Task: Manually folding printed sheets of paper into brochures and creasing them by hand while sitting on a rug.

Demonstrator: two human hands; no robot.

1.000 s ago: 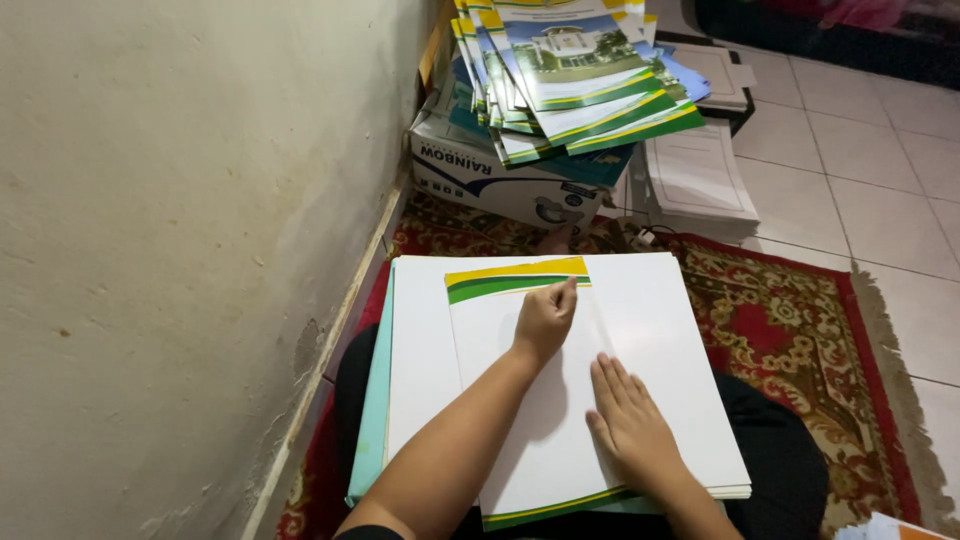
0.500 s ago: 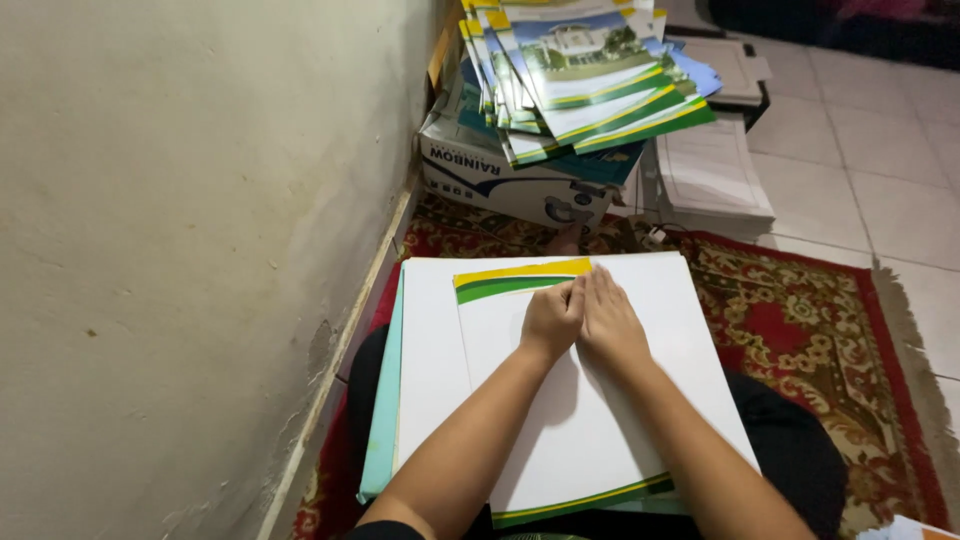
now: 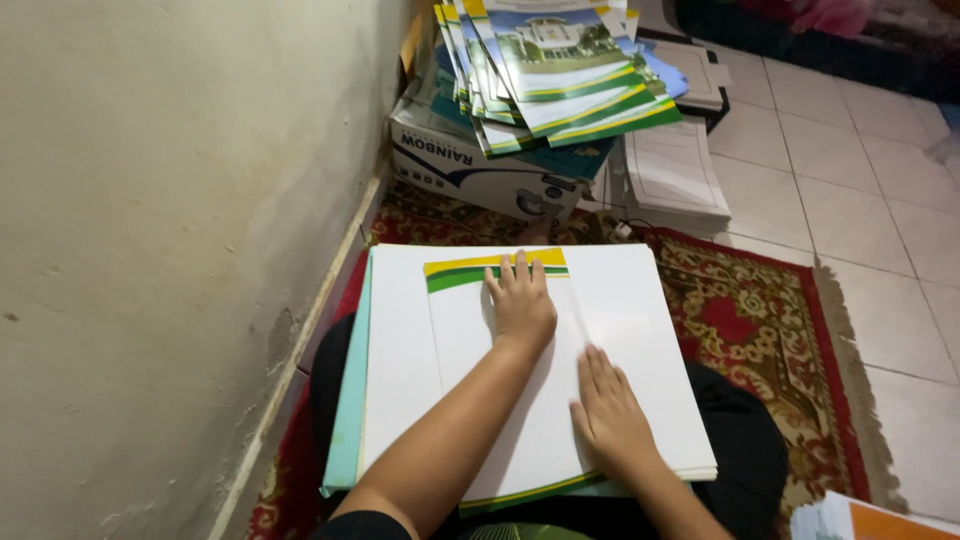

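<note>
White sheet [image 3: 520, 400] w/ yellow-green strip, laid on lap board [image 3: 400, 330], is pressed flat by left hand [image 3: 522, 305] & right hand [image 3: 610, 420], both spread; crease seems partly made, rest unsmoothed.

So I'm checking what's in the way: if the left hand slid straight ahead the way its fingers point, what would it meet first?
The left hand lies flat on the white sheet, fingers pointing away from the body. Straight ahead it would first cross the sheet's yellow and green band, then probably the sheet's far edge; beyond is the cardboard box, though depth is unclear.
</note>
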